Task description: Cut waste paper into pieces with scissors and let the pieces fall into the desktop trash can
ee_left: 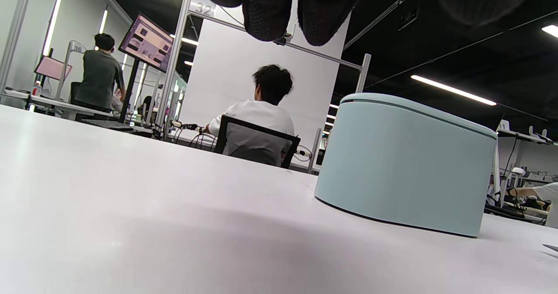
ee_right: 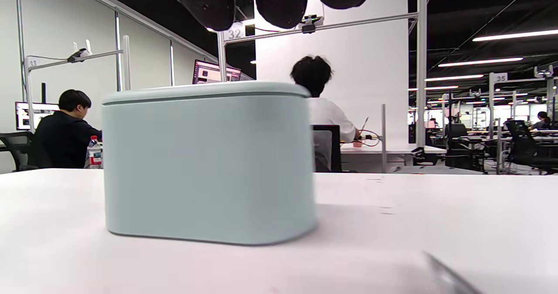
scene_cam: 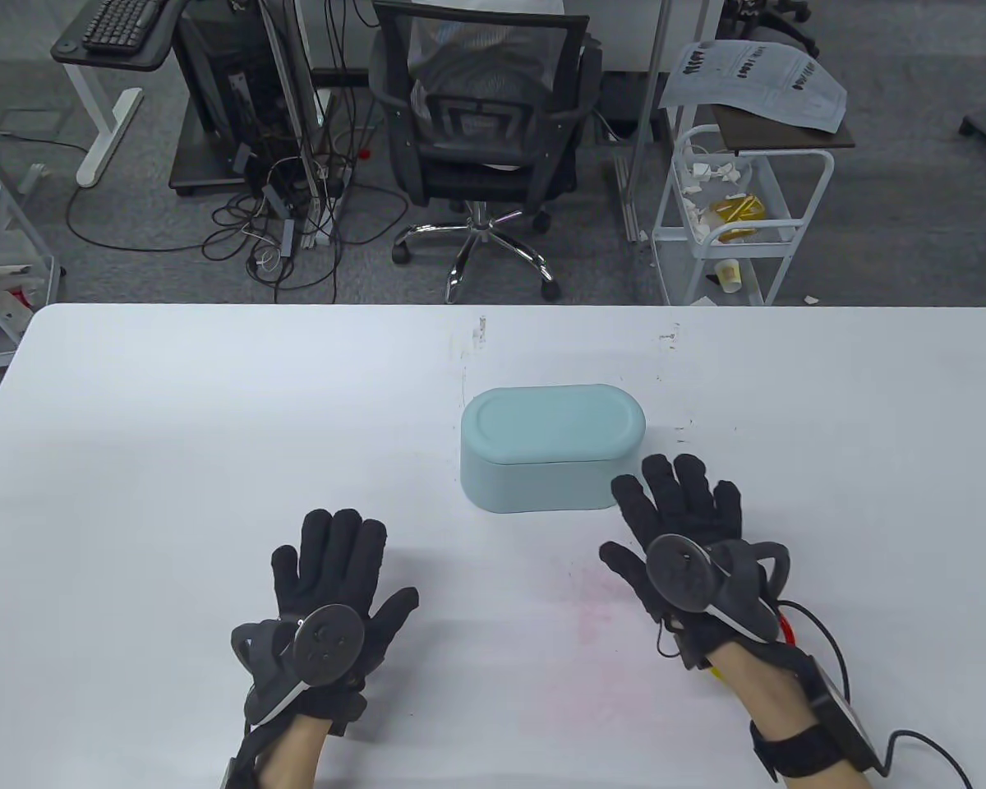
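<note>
A pale blue oval desktop trash can (scene_cam: 552, 448) stands near the table's middle with its lid closed. It also fills the right wrist view (ee_right: 209, 163) and sits at the right of the left wrist view (ee_left: 405, 163). My left hand (scene_cam: 333, 567) lies flat on the table, fingers straight, left of and nearer than the can. My right hand (scene_cam: 680, 509) lies flat with spread fingers, its fingertips just off the can's near right corner. Neither hand holds anything. No scissors or paper show in the table view. A thin grey edge (ee_right: 449, 276) low in the right wrist view is unclear.
The white table (scene_cam: 214, 427) stretches wide on both sides. Beyond its far edge stand an office chair (scene_cam: 481, 123) and a white cart (scene_cam: 739, 214) with scraps. People sit at other desks (ee_right: 322, 106) in the background.
</note>
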Demonstrator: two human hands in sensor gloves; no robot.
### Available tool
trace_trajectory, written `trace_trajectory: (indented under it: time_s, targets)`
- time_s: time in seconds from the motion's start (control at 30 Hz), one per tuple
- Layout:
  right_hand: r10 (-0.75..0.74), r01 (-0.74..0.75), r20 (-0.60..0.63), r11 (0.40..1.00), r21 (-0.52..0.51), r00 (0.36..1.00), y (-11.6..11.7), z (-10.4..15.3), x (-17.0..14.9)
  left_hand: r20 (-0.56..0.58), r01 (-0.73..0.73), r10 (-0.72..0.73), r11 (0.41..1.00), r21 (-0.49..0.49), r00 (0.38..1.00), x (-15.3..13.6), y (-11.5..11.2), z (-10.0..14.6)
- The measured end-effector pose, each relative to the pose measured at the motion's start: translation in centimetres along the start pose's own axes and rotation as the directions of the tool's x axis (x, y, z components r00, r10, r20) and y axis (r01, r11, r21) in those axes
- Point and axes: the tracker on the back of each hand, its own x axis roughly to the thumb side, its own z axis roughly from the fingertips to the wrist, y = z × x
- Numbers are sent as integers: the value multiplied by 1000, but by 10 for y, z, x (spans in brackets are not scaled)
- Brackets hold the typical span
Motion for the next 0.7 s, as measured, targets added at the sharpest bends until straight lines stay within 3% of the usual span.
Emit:
trace_trajectory:
  time_s: [0.17, 0.37, 0.7]
  targets:
    - [-2, 2, -57, 1000, 11, 998, -1, 38, -43, 5, 14, -14, 1000, 2, 1000, 1, 0, 1]
    - [-16, 22, -129, 999, 48, 992, 19, 70, -79, 11, 20, -20, 1000, 0, 1000, 1, 0, 1]
    - [72, -65, -123, 996, 54, 990, 36, 78, -79, 5, 17, -17, 1000, -1, 1000, 2, -1, 4]
